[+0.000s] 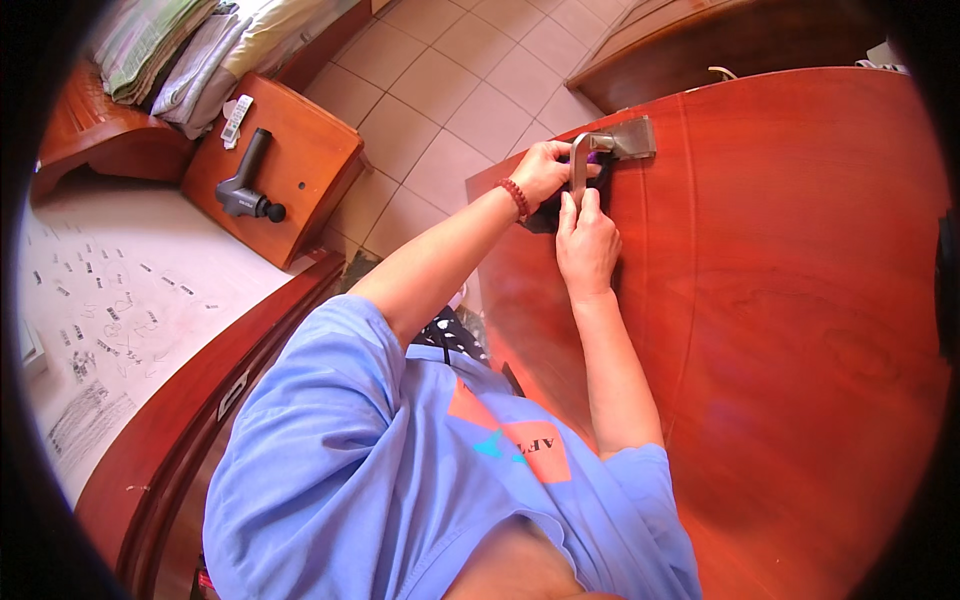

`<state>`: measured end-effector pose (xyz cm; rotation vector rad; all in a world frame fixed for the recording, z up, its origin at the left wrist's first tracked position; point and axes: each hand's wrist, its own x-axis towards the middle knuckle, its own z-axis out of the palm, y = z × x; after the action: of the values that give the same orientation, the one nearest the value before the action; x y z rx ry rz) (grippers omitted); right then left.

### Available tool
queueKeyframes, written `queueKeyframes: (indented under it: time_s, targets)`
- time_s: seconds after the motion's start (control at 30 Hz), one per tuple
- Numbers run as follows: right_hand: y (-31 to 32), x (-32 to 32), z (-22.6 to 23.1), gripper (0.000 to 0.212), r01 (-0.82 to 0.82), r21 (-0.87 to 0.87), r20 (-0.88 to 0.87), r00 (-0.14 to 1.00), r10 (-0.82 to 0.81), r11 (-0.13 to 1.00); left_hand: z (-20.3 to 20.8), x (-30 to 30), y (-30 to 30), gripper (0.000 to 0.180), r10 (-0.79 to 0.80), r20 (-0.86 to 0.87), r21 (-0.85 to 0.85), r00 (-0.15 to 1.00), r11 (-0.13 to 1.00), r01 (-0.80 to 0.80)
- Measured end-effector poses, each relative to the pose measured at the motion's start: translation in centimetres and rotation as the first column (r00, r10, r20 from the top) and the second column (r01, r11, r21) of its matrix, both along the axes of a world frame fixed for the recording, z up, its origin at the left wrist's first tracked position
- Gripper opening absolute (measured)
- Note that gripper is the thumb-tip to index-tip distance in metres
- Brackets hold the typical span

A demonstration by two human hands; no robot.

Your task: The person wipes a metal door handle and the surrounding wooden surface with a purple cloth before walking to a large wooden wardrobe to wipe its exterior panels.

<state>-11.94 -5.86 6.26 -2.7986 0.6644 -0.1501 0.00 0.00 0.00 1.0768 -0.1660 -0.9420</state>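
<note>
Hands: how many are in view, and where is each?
2. The left hand is at the left side of the metal handle; the right hand is at its lower end. Some fingers are hidden.

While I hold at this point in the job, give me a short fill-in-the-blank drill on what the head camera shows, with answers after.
1. Around the wrist of the left hand runs a string of small red ____.
2. The right hand is at the ____ end, as pictured, of the bent metal handle.
3. On the small wooden cabinet, beside the dark massage gun, lies a white ____.
4. The main colour of the shirt is ____.

Missing words: beads; lower; remote control; blue.
</note>
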Motion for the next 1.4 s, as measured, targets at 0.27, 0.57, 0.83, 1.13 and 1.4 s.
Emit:
queueKeyframes:
  time_s: [0.27, 0.57, 0.83, 1.13, 1.4]
  targets:
    - [0.8, -1.1, 1.5, 0.03, -0.03, 0.025, 0.044, 0.999, 0.029, 0.999, -0.2, -0.6, -0.8, 0.024, 0.133, -0.101, 0.017, 0.986, 0.991, -0.132]
    - [-0.6, -0.5, 1.9, 0.032, -0.004, -0.077, -0.015, 1.0, 0.003, 0.997, -2.0, -0.5, -2.5, 0.033, 0.182, -0.061, 0.153, 0.981, 0.973, -0.171]
    - [0.1, -0.3, 1.4, 0.031, 0.013, 0.011, 0.028, 1.0, -0.014, 1.0, -0.3, -1.0, -1.6, 0.03, 0.276, -0.107, 0.188, 0.955, 0.949, -0.254]
    - [0.6, -0.5, 1.5, 0.03, -0.015, 0.0, 0.055, 0.998, 0.015, 1.0, -1.7, 0.6, -1.8, 0.021, 0.305, -0.242, 0.158, 0.921, 0.949, -0.273]
    - [0.3, -0.6, 1.2, 0.032, 0.027, -0.032, 0.037, 0.999, -0.026, 0.999, -4.5, -2.6, -0.2, 0.021, 0.105, 0.165, 0.505, 0.981, 0.845, -0.175]
